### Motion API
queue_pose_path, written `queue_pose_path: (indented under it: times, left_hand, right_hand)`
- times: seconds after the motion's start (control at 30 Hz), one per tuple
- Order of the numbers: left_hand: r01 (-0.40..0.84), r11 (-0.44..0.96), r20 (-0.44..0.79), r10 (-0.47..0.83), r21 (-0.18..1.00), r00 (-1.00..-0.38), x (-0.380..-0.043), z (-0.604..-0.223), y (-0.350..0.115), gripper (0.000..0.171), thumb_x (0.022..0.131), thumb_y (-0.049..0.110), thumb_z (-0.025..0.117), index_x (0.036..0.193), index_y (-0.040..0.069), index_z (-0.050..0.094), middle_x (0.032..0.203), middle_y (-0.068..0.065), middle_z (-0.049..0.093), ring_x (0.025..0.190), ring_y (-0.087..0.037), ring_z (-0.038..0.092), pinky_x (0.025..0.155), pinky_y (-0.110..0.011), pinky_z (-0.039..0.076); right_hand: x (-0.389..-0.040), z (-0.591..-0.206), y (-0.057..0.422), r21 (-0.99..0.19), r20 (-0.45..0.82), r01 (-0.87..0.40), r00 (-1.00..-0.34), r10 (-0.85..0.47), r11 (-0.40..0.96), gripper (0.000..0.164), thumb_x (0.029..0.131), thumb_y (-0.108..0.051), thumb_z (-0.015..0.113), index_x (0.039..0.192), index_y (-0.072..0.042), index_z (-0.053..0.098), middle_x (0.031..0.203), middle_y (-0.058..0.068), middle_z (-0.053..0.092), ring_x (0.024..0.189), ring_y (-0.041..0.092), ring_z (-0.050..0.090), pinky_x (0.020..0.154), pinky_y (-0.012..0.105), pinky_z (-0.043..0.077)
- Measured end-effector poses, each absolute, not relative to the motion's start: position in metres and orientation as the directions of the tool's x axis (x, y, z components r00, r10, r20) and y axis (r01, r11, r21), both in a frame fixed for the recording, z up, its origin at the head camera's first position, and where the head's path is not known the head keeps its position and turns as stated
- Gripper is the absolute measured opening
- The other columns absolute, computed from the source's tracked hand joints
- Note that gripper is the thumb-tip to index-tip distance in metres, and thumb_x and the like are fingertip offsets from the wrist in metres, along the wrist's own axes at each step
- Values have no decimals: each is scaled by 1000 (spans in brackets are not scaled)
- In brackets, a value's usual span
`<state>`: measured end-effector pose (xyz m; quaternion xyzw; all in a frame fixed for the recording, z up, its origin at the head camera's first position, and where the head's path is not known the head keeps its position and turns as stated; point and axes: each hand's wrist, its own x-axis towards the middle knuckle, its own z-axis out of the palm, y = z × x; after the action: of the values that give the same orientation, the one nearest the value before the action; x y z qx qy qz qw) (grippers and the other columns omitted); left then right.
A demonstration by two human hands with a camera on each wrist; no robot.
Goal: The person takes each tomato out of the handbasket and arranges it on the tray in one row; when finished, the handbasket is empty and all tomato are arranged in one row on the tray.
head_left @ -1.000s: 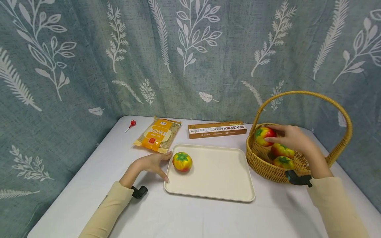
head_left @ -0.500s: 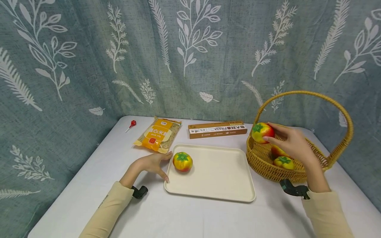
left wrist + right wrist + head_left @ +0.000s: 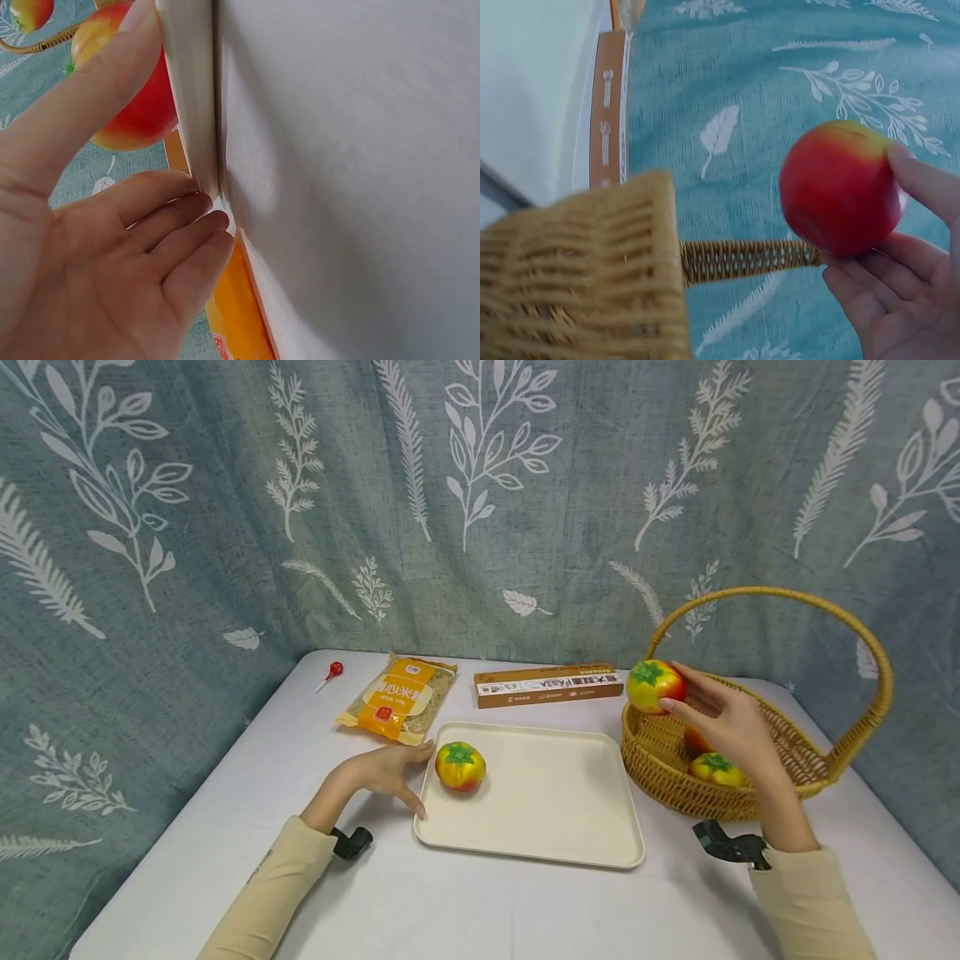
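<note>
My right hand pinches a red and yellow persimmon with a green leafy top, between thumb and fingers. It is held over the left side of the wicker basket, and the right wrist view shows its smooth red side. Lower in the basket lie a persimmon and another, mostly hidden by my hand. On the left part of the cream tray sits one more persimmon. My left hand touches the tray's left rim with thumb and fingertips, its fingers fairly straight.
Behind the tray lie an orange noodle packet and a brown pasta box. A red lollipop is at the far left. The basket's tall handle arches above my right hand. A patterned curtain stands behind the table.
My right hand has lifted the persimmon up from among the others in the basket and shifted it slightly left. The left hand, the tray and the persimmon on it have stayed put.
</note>
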<state>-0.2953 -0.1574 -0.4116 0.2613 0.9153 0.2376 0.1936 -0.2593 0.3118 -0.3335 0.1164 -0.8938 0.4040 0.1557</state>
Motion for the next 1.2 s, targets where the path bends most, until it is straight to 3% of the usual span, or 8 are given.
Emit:
queue_pose_path:
  times: [0.17, 0.3, 0.63, 0.83, 1.0, 1.2]
  left_hand:
    - [395, 744, -227, 580, 539, -783, -296, -413, -158, 108, 65, 35, 89, 148, -1, 32, 156, -13, 26, 142, -27, 26, 115, -42, 23]
    - [382, 747, -236, 574, 545, -785, -296, -412, -158, 109, 65, 36, 89, 149, 0, 31, 156, -12, 26, 142, -26, 26, 115, -42, 23]
    - [388, 744, -234, 578, 544, -782, -296, -412, -158, 108, 65, 36, 89, 149, 0, 31, 155, -13, 27, 142, -26, 26, 115, -42, 22]
    - [399, 741, -225, 584, 540, -780, -297, -412, -158, 108, 65, 36, 89, 149, -1, 31, 155, -14, 27, 141, -27, 27, 115, -42, 23]
    - [394, 745, -229, 579, 538, -783, -297, -411, -159, 108, 65, 36, 89, 149, -1, 31, 155, -13, 28, 141, -27, 27, 114, -43, 24]
    - [392, 749, -229, 575, 534, -786, -296, -411, -159, 108, 64, 36, 89, 149, 0, 32, 155, -12, 27, 142, -26, 27, 115, -42, 24]
  right_hand:
    - [-260, -335, 301, -758, 359, -343, -930, -84, 555, 58, 93, -29, 65, 146, -19, 44, 143, 15, 48, 118, 5, 54, 82, 8, 46]
    - [-259, -334, 292, -795, 325, -330, -940, -102, 509, 57, 94, -30, 63, 147, -19, 44, 144, 14, 47, 113, -4, 51, 83, 10, 47]
    - [-254, -333, 279, -846, 338, -371, -929, -152, 384, 53, 95, -24, 62, 145, -16, 46, 143, 16, 48, 115, -1, 54, 87, 15, 49]
    - [-254, -336, 271, -831, 363, -401, -916, -170, 385, 52, 95, -22, 62, 145, -14, 46, 141, 16, 50, 112, -1, 55, 86, 15, 49]
    - [-255, -342, 260, -850, 314, -373, -926, -211, 371, 55, 96, -27, 61, 146, -13, 44, 144, 17, 46, 115, 0, 54, 87, 14, 48]
    - [-256, -349, 247, -857, 277, -350, -932, -234, 378, 57, 94, -29, 64, 145, -12, 45, 142, 15, 49, 122, 17, 54, 89, 15, 47]
